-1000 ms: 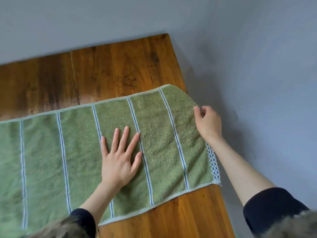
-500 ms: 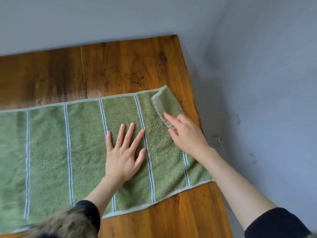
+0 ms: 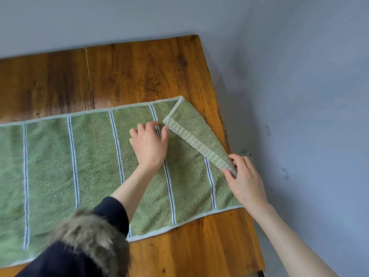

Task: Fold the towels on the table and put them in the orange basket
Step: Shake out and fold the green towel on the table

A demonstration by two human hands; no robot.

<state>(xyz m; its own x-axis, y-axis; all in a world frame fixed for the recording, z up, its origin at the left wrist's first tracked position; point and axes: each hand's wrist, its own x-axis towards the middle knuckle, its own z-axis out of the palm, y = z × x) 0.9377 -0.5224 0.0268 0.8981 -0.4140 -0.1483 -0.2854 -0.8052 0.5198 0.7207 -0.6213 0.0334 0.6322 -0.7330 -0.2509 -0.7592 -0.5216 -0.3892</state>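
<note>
On wood, both hands fold ribbed terry towel.

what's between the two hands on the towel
In the head view, between the left hand and right hand lies the towel, with its folded-over end flap and a blue-white stripe.

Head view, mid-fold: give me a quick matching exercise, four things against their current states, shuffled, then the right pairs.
Things:
1. left hand
2. right hand
3. green striped towel
4. wooden table

States:
A. bare along its far side
B. pinching the turned-over end hem
C. spread flat, right end folded back
D. fingers curled, resting on the towel's middle

Pairs: 1-D, 2-B, 3-C, 4-A
</note>
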